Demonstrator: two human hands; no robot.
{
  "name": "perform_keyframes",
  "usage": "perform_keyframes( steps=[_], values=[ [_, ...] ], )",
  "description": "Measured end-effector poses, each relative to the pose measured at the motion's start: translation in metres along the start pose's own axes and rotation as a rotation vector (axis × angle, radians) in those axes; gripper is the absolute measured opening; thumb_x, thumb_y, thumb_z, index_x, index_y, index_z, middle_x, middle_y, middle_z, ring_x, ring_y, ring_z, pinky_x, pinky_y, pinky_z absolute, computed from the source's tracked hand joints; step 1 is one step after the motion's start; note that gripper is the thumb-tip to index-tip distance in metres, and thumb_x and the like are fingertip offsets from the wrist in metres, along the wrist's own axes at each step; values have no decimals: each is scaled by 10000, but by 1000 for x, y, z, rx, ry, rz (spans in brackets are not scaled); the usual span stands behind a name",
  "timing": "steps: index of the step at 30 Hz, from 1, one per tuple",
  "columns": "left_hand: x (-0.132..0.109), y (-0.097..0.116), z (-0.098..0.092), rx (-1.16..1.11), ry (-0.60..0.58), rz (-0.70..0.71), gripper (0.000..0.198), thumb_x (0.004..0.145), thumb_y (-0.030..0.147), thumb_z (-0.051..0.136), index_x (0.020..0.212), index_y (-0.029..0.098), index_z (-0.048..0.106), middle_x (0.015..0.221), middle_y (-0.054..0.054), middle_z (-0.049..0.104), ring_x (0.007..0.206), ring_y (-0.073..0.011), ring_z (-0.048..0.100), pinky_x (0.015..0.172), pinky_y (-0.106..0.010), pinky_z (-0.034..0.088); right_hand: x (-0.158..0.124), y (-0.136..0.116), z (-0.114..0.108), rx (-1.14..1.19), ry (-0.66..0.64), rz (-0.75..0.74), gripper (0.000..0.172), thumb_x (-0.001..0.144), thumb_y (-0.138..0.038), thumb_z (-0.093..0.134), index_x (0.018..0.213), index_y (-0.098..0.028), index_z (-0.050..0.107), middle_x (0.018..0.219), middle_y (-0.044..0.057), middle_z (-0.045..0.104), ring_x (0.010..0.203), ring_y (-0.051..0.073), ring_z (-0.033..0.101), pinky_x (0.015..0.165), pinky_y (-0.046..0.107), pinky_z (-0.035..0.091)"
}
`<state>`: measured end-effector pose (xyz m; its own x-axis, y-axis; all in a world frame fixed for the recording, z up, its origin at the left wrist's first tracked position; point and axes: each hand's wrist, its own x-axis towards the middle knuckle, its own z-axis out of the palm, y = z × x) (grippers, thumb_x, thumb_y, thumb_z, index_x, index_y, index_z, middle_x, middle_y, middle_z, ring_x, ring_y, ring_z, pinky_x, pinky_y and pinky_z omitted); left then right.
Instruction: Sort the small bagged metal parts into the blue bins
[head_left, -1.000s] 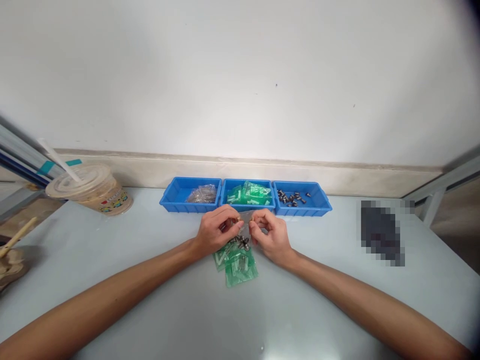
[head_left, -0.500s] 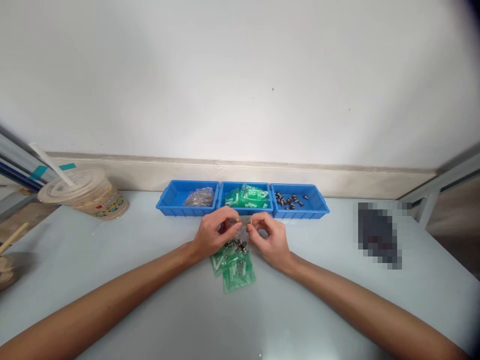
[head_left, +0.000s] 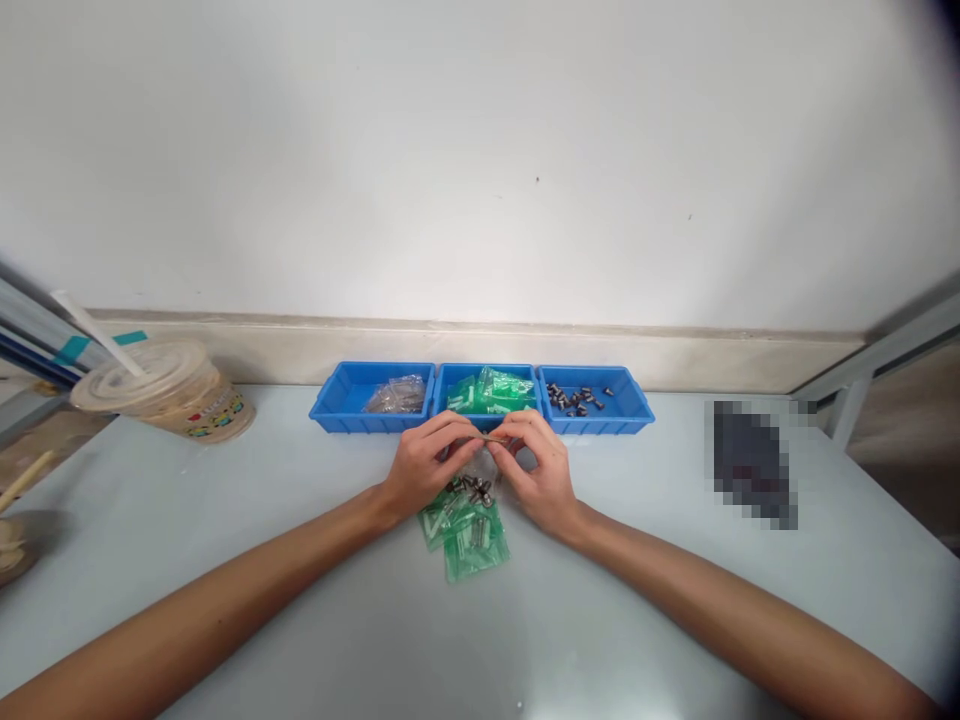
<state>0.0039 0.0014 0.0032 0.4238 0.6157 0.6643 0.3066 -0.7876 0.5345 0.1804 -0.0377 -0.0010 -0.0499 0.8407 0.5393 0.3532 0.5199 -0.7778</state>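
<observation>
A small clear plastic bag with several dark metal fittings in its lower part hangs between my hands. My left hand pinches its top edge between thumb and fingers. From the other side, my right hand pinches the same edge, its fingertips close to the left ones. Under the bag lie green plastic packets on the table, with metal parts showing through them. The bag and my left hand partly cover the upper packet.
Three blue trays stand in a row: the left tray holds clear bags, the middle tray green packets, the right tray loose metal fittings. A lidded drink cup with a straw stands at left. A pixelated dark patch appears at right.
My fingertips have come closer together along the bag's top edge, which now looks pressed into a flat line. The trays and green packets stay in place; the view shifts slightly.
</observation>
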Motion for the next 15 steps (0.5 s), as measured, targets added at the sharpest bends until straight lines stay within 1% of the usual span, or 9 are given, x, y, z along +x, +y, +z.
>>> perform_keyframes(
  steps=[3, 6, 8, 10, 12, 15],
  values=[
    [-2, -1, -1, -28, 47, 46, 121, 896, 157, 575, 929, 174, 690, 862, -44, 717, 781, -135, 666, 722, -230, 530, 0, 1, 0, 23, -22, -6, 100, 902, -232, 547, 953, -206, 629, 949, 61, 620, 832, 169, 592, 707, 293, 514],
    [-5, -2, -1, -20, 92, 3, 102, 885, 174, 603, 953, 174, 678, 818, -21, 730, 692, -110, 670, 627, -185, 518, -1, 1, 1, 51, -47, 15, 112, 916, -218, 527, 931, -192, 635, 918, 51, 661, 812, 156, 610, 711, 276, 509],
    [-6, -3, -1, -22, 82, -35, 96, 891, 190, 598, 955, 167, 665, 762, -5, 722, 613, -87, 649, 557, -159, 487, -1, 2, 1, 64, -44, 47, 116, 917, -222, 527, 913, -183, 636, 858, 39, 674, 751, 144, 618, 691, 264, 508],
    [-7, -3, 0, -21, 63, -46, 106, 904, 197, 577, 963, 162, 657, 703, 10, 702, 557, -72, 618, 528, -150, 463, -3, 3, 1, 79, -28, 70, 101, 908, -225, 542, 908, -180, 633, 806, 25, 674, 682, 132, 616, 658, 252, 506],
    [-8, -3, 0, -22, 60, -54, 120, 913, 192, 556, 984, 158, 647, 640, 26, 669, 508, -63, 578, 516, -149, 445, -4, 4, 1, 97, -1, 69, 85, 898, -215, 554, 921, -180, 629, 796, 19, 674, 647, 124, 614, 634, 242, 505],
    [-9, -5, 0, -66, 51, -40, 123, 917, 161, 531, 988, 158, 632, 552, 54, 594, 439, -51, 505, 479, -146, 408, -6, 5, 1, 97, 21, 31, 93, 896, -186, 547, 943, -185, 628, 817, 22, 673, 646, 121, 611, 632, 240, 502]
  ],
)
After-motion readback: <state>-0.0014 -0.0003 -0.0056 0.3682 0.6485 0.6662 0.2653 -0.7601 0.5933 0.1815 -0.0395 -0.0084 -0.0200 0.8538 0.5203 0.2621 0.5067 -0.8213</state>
